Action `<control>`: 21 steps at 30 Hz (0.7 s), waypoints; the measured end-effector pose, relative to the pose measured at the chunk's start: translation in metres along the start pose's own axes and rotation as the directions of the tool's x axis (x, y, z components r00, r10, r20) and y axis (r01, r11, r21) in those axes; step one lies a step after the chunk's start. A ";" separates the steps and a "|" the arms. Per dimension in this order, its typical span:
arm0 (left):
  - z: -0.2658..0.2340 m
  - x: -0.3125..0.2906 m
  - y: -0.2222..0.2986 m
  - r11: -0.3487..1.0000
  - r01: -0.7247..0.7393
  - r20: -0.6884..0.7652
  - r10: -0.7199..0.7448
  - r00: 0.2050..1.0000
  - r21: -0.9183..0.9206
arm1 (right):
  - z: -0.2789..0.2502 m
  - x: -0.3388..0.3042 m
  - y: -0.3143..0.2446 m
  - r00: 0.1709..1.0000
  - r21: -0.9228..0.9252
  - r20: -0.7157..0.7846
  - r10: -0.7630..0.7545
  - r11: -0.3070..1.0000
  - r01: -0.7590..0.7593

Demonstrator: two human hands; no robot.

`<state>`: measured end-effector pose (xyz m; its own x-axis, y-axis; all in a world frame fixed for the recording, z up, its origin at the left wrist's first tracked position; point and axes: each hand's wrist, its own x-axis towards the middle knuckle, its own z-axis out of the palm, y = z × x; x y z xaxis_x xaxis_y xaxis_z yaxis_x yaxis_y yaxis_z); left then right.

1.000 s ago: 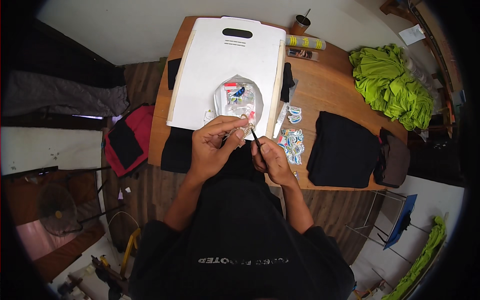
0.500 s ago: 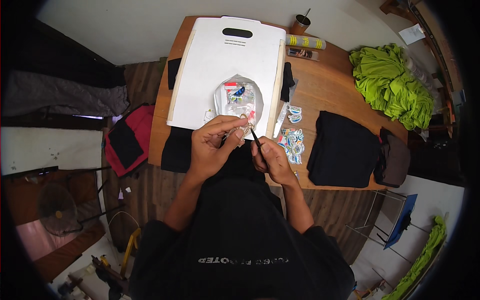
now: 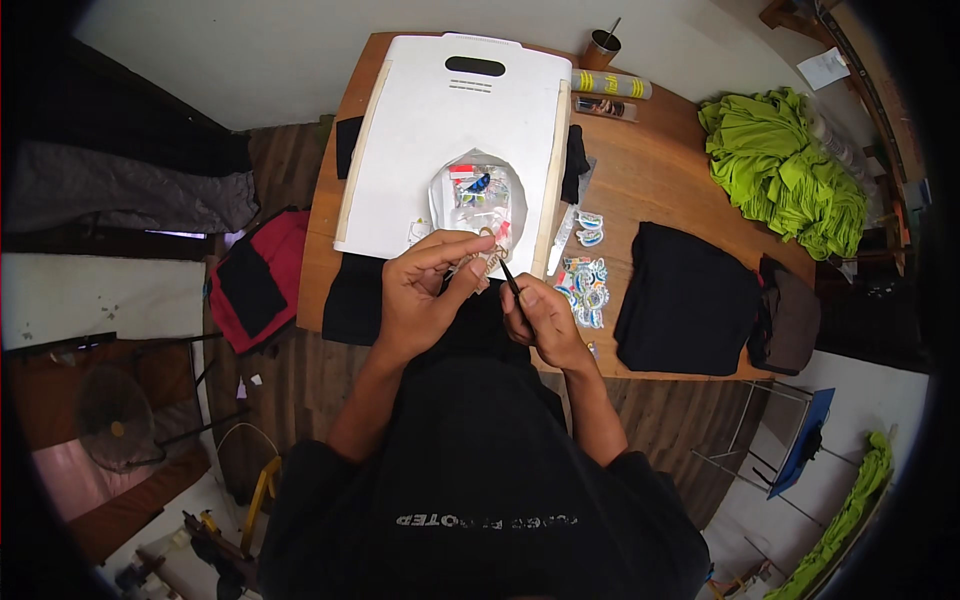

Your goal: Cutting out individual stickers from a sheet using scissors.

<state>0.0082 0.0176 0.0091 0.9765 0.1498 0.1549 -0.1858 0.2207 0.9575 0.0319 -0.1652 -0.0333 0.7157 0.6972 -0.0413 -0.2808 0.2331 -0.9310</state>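
Between the thumb and fingers of my left hand (image 3: pixel 420 295) is a small cut film piece (image 3: pixel 492 262) with tan lettering, partly covered by the fingertips. My right hand (image 3: pixel 545 318) grips a thin black pointed tool (image 3: pixel 510 277), which looks like tweezers. Its tip touches or nearly touches the film piece's right side. Both hands are over the near edge of a white board (image 3: pixel 400 180) with a slot handle. Just beyond the fingers, a rounded opening in the board holds a clear plastic bag (image 3: pixel 480 205) with coloured pieces in it.
Right of the board, several shiny stickers (image 3: pixel 585 290) lie on the wooden table (image 3: pixel 660 150). Folded black cloth (image 3: pixel 685 300) and a heap of lime-green cloth (image 3: pixel 785 170) are farther right. A tumbler (image 3: pixel 602 48) and a patterned roll (image 3: pixel 615 84) stand and lie at the back.
The tool's tip and the film piece have shifted very slightly against each other. Both hands stay in nearly the same place.
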 end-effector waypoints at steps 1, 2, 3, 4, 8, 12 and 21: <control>0.000 0.000 0.000 1.000 0.018 0.072 -0.018 0.997 0.002 | 0.000 0.000 0.001 0.997 0.039 0.017 -0.080 0.996 0.079; 0.000 0.000 0.000 1.000 -0.004 0.002 0.004 1.000 -0.001 | 0.001 0.000 0.001 1.000 0.007 -0.006 -0.006 1.000 0.006; 0.000 0.000 0.000 1.000 -0.004 0.001 0.004 1.000 -0.002 | 0.001 0.000 0.000 1.000 0.013 -0.007 -0.009 1.000 0.009; 0.001 0.000 0.000 1.000 0.018 0.068 -0.018 0.998 -0.002 | 0.001 0.000 0.000 0.996 0.059 0.018 -0.082 0.995 0.081; 0.001 0.001 0.001 1.000 -0.006 0.001 0.006 1.000 -0.001 | 0.002 0.000 -0.002 1.000 0.039 -0.014 -0.016 0.999 0.016; 0.001 0.000 0.001 1.000 0.010 -0.001 -0.010 1.000 0.002 | 0.002 0.000 -0.001 1.000 0.057 -0.009 -0.022 0.998 0.023; 0.001 0.000 -0.003 1.000 -0.003 -0.018 0.002 1.000 -0.025 | -0.002 -0.003 0.007 1.000 0.065 -0.003 0.000 0.998 0.000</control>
<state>0.0088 0.0158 0.0069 0.9739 0.1680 0.1527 -0.1913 0.2447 0.9505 0.0296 -0.1671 -0.0406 0.7172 0.6955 -0.0426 -0.3218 0.2763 -0.9056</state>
